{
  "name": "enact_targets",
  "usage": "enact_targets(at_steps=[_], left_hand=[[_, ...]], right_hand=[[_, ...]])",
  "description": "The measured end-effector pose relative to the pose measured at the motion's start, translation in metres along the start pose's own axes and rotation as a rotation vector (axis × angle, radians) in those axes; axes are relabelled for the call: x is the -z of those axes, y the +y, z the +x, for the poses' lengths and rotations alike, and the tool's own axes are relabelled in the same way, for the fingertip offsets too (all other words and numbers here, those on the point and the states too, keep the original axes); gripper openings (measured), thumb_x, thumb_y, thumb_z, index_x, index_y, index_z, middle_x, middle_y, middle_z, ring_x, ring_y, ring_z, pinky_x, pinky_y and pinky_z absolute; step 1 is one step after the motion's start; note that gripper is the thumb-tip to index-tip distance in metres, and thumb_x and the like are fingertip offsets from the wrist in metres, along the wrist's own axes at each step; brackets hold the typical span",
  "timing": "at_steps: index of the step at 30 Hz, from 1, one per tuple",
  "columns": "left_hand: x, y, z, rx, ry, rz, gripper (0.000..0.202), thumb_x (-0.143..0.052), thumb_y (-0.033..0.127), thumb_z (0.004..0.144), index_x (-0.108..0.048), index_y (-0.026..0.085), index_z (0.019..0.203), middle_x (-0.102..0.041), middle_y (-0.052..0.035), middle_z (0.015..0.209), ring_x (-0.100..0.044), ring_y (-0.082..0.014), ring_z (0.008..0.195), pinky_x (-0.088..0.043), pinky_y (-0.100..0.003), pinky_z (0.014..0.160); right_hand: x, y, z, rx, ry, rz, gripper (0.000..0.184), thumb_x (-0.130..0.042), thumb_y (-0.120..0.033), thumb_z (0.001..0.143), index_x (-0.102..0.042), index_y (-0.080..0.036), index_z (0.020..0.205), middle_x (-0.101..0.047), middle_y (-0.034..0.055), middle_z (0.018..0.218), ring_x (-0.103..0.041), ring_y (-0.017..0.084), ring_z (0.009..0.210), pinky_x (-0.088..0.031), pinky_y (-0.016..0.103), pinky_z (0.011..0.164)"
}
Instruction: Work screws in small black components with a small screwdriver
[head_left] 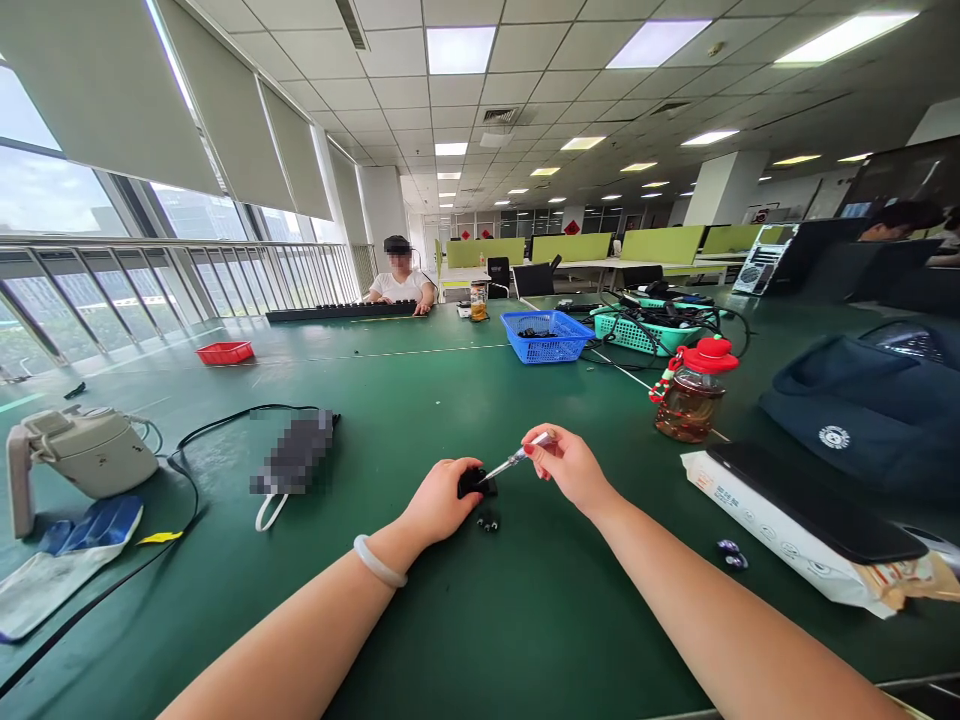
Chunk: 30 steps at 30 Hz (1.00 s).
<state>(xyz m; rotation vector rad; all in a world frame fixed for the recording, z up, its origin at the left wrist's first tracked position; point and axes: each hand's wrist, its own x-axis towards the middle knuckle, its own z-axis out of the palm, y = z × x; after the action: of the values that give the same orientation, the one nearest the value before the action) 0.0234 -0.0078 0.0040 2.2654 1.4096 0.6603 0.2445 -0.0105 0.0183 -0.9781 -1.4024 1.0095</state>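
My left hand (pixel 448 497) is closed around a small black part (pixel 477 484) on the green table; what kind of part it is I cannot make out. My right hand (pixel 568 466) grips a screwdriver (pixel 517 457) with a clear handle, tilted down to the left. Its tip meets the black part or lies just at it. Several small dark pieces with shiny spots (pixel 488 521) lie on the table just below the part, between my wrists.
The green table (pixel 360 620) also bears a drink bottle with a red lid (pixel 691 392), a black phone (pixel 814 500) on a tissue pack, a navy bag (pixel 870 410), blue (pixel 546 345) and teal baskets (pixel 641 333), a red tray (pixel 226 353) and a beige jug (pixel 94 450). Another person sits across.
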Motion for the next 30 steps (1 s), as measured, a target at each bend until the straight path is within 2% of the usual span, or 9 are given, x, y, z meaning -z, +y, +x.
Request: enact_targets(at_steps=[4, 7, 10, 14, 17, 21, 26, 30], left_hand=[[0.000, -0.001, 0.000, -0.017, -0.001, 0.004, 0.042, -0.065, 0.018, 0.077, -0.063, 0.021, 0.118, -0.068, -0.0079, 0.115, -0.060, -0.0260, 0.112, -0.046, -0.040, 0.102], [0.000, -0.001, 0.001, -0.027, -0.009, 0.009, 0.042, -0.064, 0.017, 0.077, -0.063, 0.021, 0.119, -0.069, -0.0079, 0.114, -0.060, -0.0257, 0.111, -0.047, -0.039, 0.101], [-0.001, -0.003, 0.001, -0.030, -0.002, 0.006, 0.042, -0.065, 0.018, 0.077, -0.063, 0.021, 0.119, -0.069, -0.0080, 0.113, -0.060, -0.0256, 0.110, -0.047, -0.040, 0.101], [-0.002, -0.004, 0.001, -0.043, -0.006, -0.007, 0.041, -0.065, 0.018, 0.078, -0.064, 0.022, 0.118, -0.069, -0.0072, 0.113, -0.060, -0.0261, 0.110, -0.047, -0.041, 0.101], [-0.001, -0.003, 0.001, -0.038, -0.014, -0.006, 0.040, -0.065, 0.019, 0.078, -0.064, 0.023, 0.118, -0.069, -0.0073, 0.113, -0.060, -0.0265, 0.110, -0.047, -0.042, 0.101], [0.000, -0.001, 0.001, -0.036, -0.010, 0.000, 0.041, -0.065, 0.017, 0.078, -0.064, 0.021, 0.118, -0.069, -0.0079, 0.113, -0.061, -0.0259, 0.108, -0.047, -0.042, 0.101], [-0.001, -0.003, 0.001, -0.058, 0.000, 0.000, 0.040, -0.065, 0.017, 0.078, -0.063, 0.021, 0.118, -0.069, -0.0076, 0.113, -0.061, -0.0255, 0.110, -0.047, -0.041, 0.101], [-0.002, -0.004, 0.002, -0.085, -0.011, 0.001, 0.039, -0.064, 0.016, 0.078, -0.062, 0.020, 0.117, -0.069, -0.0072, 0.113, -0.060, -0.0255, 0.109, -0.047, -0.041, 0.100]], right_hand=[[-0.009, -0.006, -0.006, 0.120, -0.038, -0.281, 0.022, -0.069, -0.042, 0.076, -0.064, -0.021, 0.078, -0.060, -0.0003, 0.070, -0.052, 0.013, 0.056, -0.045, 0.029, 0.057], [-0.016, -0.009, -0.009, 0.190, -0.080, -0.362, 0.015, -0.067, -0.036, 0.078, -0.064, -0.022, 0.077, -0.065, 0.0021, 0.081, -0.059, 0.015, 0.068, -0.051, 0.032, 0.069], [-0.020, -0.009, -0.011, 0.213, -0.084, -0.302, 0.015, -0.065, -0.036, 0.081, -0.064, -0.023, 0.087, -0.069, 0.0030, 0.085, -0.065, 0.018, 0.078, -0.054, 0.035, 0.080], [-0.017, -0.006, -0.011, 0.273, 0.100, -0.141, 0.030, -0.062, -0.040, 0.087, -0.055, -0.024, 0.112, -0.071, 0.0052, 0.093, -0.069, 0.020, 0.089, -0.054, 0.038, 0.087], [-0.013, -0.004, -0.011, 0.297, 0.177, -0.126, 0.036, -0.060, -0.042, 0.089, -0.051, -0.025, 0.118, -0.070, 0.0054, 0.094, -0.069, 0.020, 0.087, -0.054, 0.039, 0.086], [-0.014, -0.002, -0.012, 0.314, 0.110, -0.190, 0.031, -0.058, -0.039, 0.090, -0.052, -0.025, 0.116, -0.070, 0.0035, 0.089, -0.068, 0.019, 0.082, -0.055, 0.036, 0.082], [-0.023, -0.002, -0.017, 0.406, 0.033, -0.371, 0.022, -0.055, -0.027, 0.090, -0.056, -0.027, 0.112, -0.068, 0.0026, 0.090, -0.067, 0.017, 0.080, -0.055, 0.034, 0.082], [-0.031, -0.003, -0.019, 0.459, 0.034, -0.466, 0.020, -0.059, -0.028, 0.088, -0.059, -0.028, 0.108, -0.068, 0.0021, 0.087, -0.066, 0.018, 0.076, -0.055, 0.033, 0.079]])
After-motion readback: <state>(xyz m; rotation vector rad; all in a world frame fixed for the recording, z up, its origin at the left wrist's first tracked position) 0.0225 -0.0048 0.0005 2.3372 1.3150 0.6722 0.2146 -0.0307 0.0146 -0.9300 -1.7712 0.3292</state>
